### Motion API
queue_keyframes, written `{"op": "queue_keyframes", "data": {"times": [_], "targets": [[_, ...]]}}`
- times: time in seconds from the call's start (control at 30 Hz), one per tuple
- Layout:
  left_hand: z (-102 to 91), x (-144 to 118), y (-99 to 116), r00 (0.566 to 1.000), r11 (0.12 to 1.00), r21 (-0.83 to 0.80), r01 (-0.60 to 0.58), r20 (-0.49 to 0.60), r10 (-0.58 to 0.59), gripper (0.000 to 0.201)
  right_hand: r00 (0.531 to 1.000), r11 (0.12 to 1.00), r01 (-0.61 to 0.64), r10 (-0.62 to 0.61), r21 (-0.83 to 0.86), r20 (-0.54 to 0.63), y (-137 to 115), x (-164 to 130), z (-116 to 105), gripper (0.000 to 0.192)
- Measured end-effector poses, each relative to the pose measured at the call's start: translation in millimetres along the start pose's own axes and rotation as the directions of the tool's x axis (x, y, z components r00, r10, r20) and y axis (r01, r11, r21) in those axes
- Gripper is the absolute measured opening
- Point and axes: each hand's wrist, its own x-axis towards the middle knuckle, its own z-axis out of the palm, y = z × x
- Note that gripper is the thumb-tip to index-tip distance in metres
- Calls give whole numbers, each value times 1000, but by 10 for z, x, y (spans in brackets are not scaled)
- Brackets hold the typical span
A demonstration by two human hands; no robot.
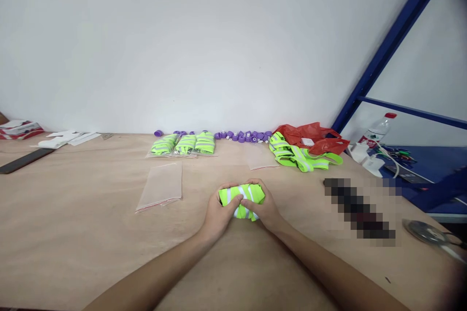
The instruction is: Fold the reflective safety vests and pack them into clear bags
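Left hand [219, 214] and right hand [265, 210] around one folded vest [241, 196]; three bagged vests [185, 145] beyond.

Looks like a small packing workshop or stockroom: bare plywood worktable [91, 233] against a plain white wall [182, 43], blue steel shelving frame [386, 48] at the right, 3 bagged neon vests [184, 145] lined up at the far edge, empty clear zip bags [161, 185] nearby, a row of purple caps [242, 136], loose vests [301, 155] beside a red plastic bag [314, 136]
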Motion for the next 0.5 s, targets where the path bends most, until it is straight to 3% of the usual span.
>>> {"op": "queue_keyframes", "data": {"times": [0.27, 0.5], "targets": [[-29, 103, -26, 992, 962, -243, 125, 30, -121, 63, 996, 995, 52, -57, -85, -66, 26, 1, 2, 43], [-144, 135, 30, 992, 999, 5, 42, 122, -43, 50, 989, 979, 89, -109, -184, -100, 7, -13, -39, 35]]}}
